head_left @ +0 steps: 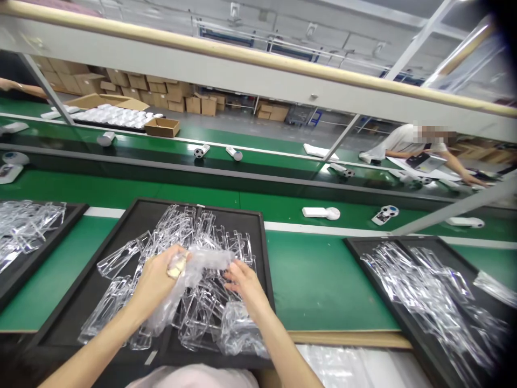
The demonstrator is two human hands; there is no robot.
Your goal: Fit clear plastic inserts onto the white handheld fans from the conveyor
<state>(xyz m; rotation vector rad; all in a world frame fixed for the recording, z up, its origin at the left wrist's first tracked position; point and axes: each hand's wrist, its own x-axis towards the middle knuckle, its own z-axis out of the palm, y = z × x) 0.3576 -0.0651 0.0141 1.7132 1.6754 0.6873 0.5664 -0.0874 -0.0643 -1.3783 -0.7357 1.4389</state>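
Observation:
My left hand [155,275] is closed on a crumpled clear plastic bag [205,260]. A small cream-coloured piece [176,267] shows at its fingertips; I cannot make out what it is. The bag stretches across to my right hand [247,285], whose thumb and fingers pinch its right end. Both hands are above a black tray [117,237] heaped with clear plastic moulded parts [177,223]. More crumpled clear film [240,328] lies in the tray's lower right, near my right forearm.
Other black trays of clear parts stand at left [76,210] and right [351,245]. Beyond them, white handheld devices [321,213] lie along a green conveyor line [274,199]. A person [407,143] leans over the far side at right. A slanted post [456,207] rises at right.

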